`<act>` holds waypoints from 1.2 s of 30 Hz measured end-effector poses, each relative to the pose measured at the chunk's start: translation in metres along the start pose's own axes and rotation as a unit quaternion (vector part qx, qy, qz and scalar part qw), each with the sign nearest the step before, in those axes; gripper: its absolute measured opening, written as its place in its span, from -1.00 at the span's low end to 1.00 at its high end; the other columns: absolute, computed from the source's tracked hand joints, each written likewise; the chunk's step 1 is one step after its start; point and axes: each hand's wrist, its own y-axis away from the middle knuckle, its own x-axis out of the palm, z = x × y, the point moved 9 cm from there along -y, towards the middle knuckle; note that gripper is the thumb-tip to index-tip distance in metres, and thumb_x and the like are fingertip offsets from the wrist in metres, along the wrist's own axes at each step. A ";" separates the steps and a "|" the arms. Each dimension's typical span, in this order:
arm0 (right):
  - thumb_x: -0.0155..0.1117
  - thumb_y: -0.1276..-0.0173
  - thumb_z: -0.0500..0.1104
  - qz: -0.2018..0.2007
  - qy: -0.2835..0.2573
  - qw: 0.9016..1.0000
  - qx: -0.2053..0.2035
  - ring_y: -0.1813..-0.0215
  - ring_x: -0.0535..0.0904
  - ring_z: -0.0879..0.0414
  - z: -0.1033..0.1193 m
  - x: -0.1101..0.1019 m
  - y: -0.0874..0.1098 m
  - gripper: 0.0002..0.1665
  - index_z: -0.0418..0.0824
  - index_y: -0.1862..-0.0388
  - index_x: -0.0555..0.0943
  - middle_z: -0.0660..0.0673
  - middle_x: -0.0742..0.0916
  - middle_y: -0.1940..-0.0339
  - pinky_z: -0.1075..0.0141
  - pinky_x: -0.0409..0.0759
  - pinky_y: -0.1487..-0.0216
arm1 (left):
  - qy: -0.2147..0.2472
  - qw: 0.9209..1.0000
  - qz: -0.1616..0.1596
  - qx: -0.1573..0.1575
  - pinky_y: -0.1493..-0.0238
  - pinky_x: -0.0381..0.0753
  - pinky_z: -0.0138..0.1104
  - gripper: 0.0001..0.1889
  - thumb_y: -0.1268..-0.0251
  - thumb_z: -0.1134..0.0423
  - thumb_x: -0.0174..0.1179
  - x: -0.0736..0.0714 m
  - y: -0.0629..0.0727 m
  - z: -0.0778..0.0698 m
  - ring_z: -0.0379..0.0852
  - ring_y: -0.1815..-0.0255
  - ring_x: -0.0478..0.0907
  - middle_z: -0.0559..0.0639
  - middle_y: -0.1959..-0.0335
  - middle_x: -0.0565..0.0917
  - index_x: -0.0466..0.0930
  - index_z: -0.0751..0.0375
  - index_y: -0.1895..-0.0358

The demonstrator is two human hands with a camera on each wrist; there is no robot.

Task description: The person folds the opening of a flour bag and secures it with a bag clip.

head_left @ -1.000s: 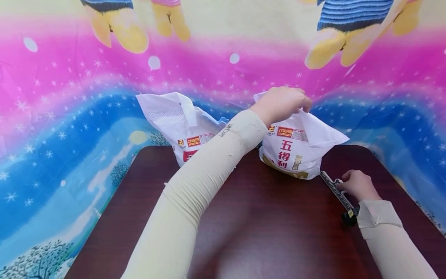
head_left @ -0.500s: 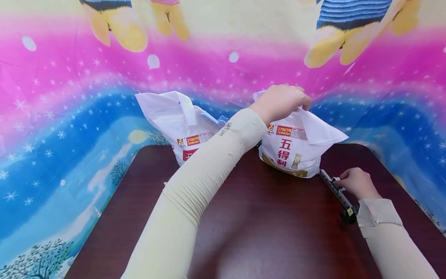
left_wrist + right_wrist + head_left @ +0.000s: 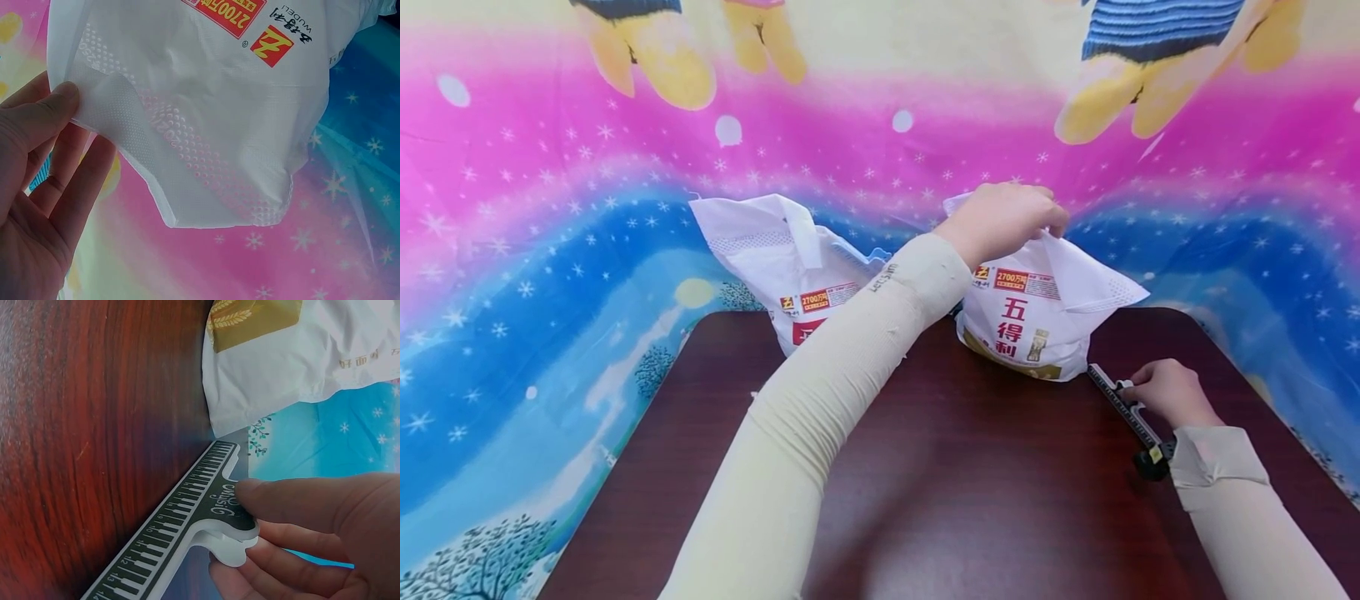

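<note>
A white flour bag (image 3: 1026,321) with red print and a gold band stands at the back of the table. My left hand (image 3: 1007,218) pinches its folded top edge between thumb and fingers, as the left wrist view shows. To the right of the bag, my right hand (image 3: 1172,392) pinches the handle of a long sheet-music clip (image 3: 181,519) with piano keys, numbers and the word "Music" on it. The clip lies low along the tabletop, its far end right at the bag's bottom corner. My left sleeve crosses in front of both bags.
A second white flour bag (image 3: 760,237) stands at the back left, a light blue wavy-edged piece (image 3: 880,257) along its top. Near the clip's close end is a small black object (image 3: 1152,462). A printed cloth (image 3: 850,92) hangs behind the brown table (image 3: 970,500).
Both hands keep their grips on the bag and the clip, nearly still. The whole head view has shifted very slightly.
</note>
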 end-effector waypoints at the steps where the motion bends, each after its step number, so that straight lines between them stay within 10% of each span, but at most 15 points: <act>1: 0.40 -0.28 -0.24 0.000 0.001 1.000 -0.001 0.32 0.53 -0.11 0.000 0.000 0.000 -0.75 -0.49 0.29 0.70 -0.37 0.70 0.31 0.15 0.55 0.37 | 0.000 1.000 0.000 0.001 -0.27 0.42 -0.47 -0.62 -0.49 0.18 0.20 0.000 0.000 0.000 -0.30 -0.28 0.50 -0.25 -0.27 0.59 0.59 -0.21 -0.31; 36: 0.34 -0.37 -0.14 -0.085 0.027 0.995 -0.035 0.13 0.56 -0.39 0.026 -0.046 0.019 -0.50 -0.59 -0.03 0.59 -0.59 0.64 0.04 -0.11 0.61 0.32 | -0.004 1.000 -0.001 0.000 -0.24 0.42 -0.46 -0.64 -0.55 0.22 0.10 0.001 0.003 0.000 -0.32 -0.24 0.53 -0.27 -0.25 0.59 0.60 -0.22 -0.28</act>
